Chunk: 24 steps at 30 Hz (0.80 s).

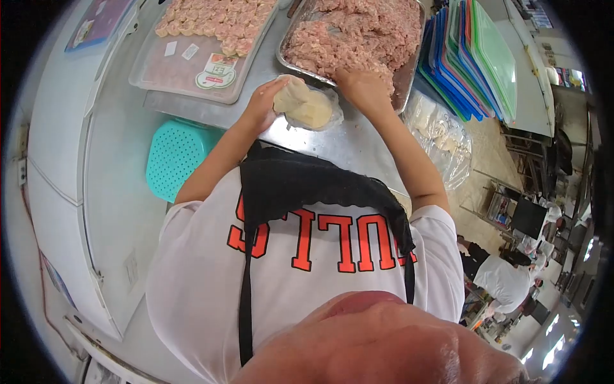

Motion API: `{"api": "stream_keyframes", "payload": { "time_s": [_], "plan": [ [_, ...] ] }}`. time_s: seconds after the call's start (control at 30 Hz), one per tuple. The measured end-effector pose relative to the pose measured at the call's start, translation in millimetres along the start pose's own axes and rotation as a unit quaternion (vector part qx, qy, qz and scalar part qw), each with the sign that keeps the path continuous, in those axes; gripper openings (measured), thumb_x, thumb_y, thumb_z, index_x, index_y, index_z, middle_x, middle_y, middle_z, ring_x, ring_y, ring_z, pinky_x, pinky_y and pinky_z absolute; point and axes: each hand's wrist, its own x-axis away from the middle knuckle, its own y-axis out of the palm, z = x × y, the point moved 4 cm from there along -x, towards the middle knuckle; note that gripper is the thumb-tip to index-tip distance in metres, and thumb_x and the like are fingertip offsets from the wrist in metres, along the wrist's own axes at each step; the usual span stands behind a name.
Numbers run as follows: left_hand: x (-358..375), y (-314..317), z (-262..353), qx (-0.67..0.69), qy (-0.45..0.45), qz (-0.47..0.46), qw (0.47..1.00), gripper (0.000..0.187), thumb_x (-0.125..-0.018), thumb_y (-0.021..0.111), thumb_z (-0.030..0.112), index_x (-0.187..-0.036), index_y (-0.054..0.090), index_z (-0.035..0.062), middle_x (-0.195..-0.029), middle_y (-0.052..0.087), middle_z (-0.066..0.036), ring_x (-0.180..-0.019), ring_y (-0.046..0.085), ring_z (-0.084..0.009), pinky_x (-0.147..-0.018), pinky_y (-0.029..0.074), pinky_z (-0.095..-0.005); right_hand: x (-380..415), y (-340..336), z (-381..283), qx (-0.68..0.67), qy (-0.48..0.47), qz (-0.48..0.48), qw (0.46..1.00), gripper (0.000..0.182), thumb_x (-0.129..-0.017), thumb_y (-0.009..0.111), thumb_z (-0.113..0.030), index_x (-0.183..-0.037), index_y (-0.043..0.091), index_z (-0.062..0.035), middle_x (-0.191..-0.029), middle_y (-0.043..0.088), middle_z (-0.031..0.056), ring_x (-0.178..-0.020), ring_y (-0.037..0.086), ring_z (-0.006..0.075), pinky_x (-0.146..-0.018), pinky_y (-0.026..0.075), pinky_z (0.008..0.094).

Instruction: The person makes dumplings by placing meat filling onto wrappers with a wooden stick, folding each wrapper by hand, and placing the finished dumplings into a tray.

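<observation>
My left hand point(263, 105) is wrapped round the left side of a stack of pale, round dough wrappers point(314, 110), with clear plastic beneath them. Minced meat point(358, 32) fills much of a metal tray point(403, 96) at the top. At the near edge of the meat, my right hand point(363, 89) reaches in; its fingertips are hidden there. To the left, a plastic lid or tray point(150, 64) bears many small filled dumplings point(217, 19) in rows, with paper labels beside them.
A turquoise perforated basket point(176, 160) sits below the metal table point(320, 144) at left. Blue, green and clear boards or lids point(476, 57) stand to the right of the tray, near a clear plastic bag point(438, 128). Another person point(502, 281) is far off at lower right.
</observation>
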Motion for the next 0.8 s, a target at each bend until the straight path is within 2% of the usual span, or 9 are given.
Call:
{"api": "stream_keyframes", "payload": {
  "time_s": [0.13,0.3,0.33,0.4,0.53,0.6,0.67,0.73,0.8],
  "plan": [
    [0,-5,0,0.012,-0.005,0.023,1.000,0.032,-0.096,0.047,0.015,-0.116,0.055,-0.0075,-0.116,0.060,-0.016,-0.105,0.061,-0.0251,-0.092,0.049,-0.0364,4,7,16,-0.097,0.014,-0.011,0.995,0.026,-0.091,0.052,-0.030,-0.092,0.065,-0.0070,-0.079,0.065,0.0158,-0.078,0.066,0.0273,-0.064,0.050,0.0394],
    [-35,-2,0,0.127,0.014,0.038,0.991,0.034,-0.098,0.043,0.022,-0.121,0.051,-0.0016,-0.116,0.060,-0.013,-0.108,0.059,-0.0293,-0.095,0.047,-0.0411,20,4,30,-0.440,0.099,0.017,0.893,0.029,-0.094,0.056,-0.026,-0.108,0.064,-0.0011,-0.064,0.053,0.0010,-0.061,0.050,0.0103,-0.056,0.040,0.0265],
    [-43,14,5,0.126,0.011,0.036,0.991,0.034,-0.098,0.043,0.022,-0.121,0.051,-0.0016,-0.116,0.060,-0.013,-0.108,0.059,-0.0293,-0.095,0.047,-0.0411,19,4,33,-0.439,0.102,0.019,0.892,0.029,-0.094,0.056,-0.026,-0.108,0.064,-0.0011,-0.064,0.053,0.0010,-0.061,0.050,0.0103,-0.056,0.040,0.0265],
    [-59,55,21,0.181,0.042,0.011,0.983,0.043,-0.099,0.037,0.036,-0.120,0.052,0.0020,-0.116,0.060,-0.012,-0.109,0.057,-0.0300,-0.099,0.041,-0.0484,19,13,42,-0.536,0.198,-0.006,0.821,0.032,-0.093,0.054,-0.028,-0.114,0.063,-0.0067,-0.089,0.068,0.0160,-0.081,0.065,0.0266,-0.074,0.048,0.0339],
    [-68,108,42,0.244,0.051,0.010,0.968,0.054,-0.098,0.031,0.048,-0.118,0.053,0.0030,-0.116,0.059,-0.013,-0.108,0.057,-0.0280,-0.101,0.037,-0.0527,21,8,38,-0.488,0.160,0.125,0.849,0.030,-0.093,0.054,-0.026,-0.109,0.064,-0.0037,-0.083,0.067,0.0165,-0.079,0.064,0.0267,-0.072,0.048,0.0342],
    [-74,109,45,0.238,0.041,0.039,0.970,0.060,-0.095,0.032,0.055,-0.118,0.053,0.0036,-0.116,0.059,-0.013,-0.110,0.055,-0.0278,-0.101,0.035,-0.0532,28,8,50,-0.457,0.132,0.058,0.878,0.027,-0.093,0.055,-0.025,-0.103,0.065,-0.0027,-0.084,0.066,0.0161,-0.078,0.064,0.0277,-0.072,0.048,0.0366],
    [-98,78,24,0.230,0.012,0.062,0.971,0.064,-0.093,0.032,0.059,-0.119,0.053,0.0042,-0.117,0.058,-0.014,-0.115,0.051,-0.0297,-0.103,0.034,-0.0520,45,-31,52,-0.363,0.098,0.113,0.919,0.024,-0.091,0.056,-0.024,-0.102,0.064,-0.0041,-0.087,0.065,0.0162,-0.079,0.064,0.0317,-0.072,0.049,0.0400],
    [-106,70,17,0.233,0.087,0.037,0.968,0.074,-0.090,0.038,0.061,-0.131,0.044,-0.0005,-0.136,0.046,-0.018,-0.126,0.042,-0.0348,-0.110,0.023,-0.0544,55,-58,52,-0.161,0.086,0.036,0.983,0.027,-0.091,0.057,-0.022,-0.109,0.063,-0.0030,-0.093,0.066,0.0179,-0.084,0.064,0.0327,-0.072,0.049,0.0402],
    [-99,84,21,0.228,0.078,0.048,0.969,0.074,-0.090,0.039,0.061,-0.129,0.046,-0.0012,-0.134,0.047,-0.019,-0.126,0.042,-0.0357,-0.110,0.024,-0.0550,56,-71,41,-0.164,0.130,0.021,0.978,0.026,-0.090,0.057,-0.022,-0.109,0.064,-0.0052,-0.094,0.065,0.0192,-0.086,0.061,0.0380,-0.074,0.049,0.0431]
  ]
}}
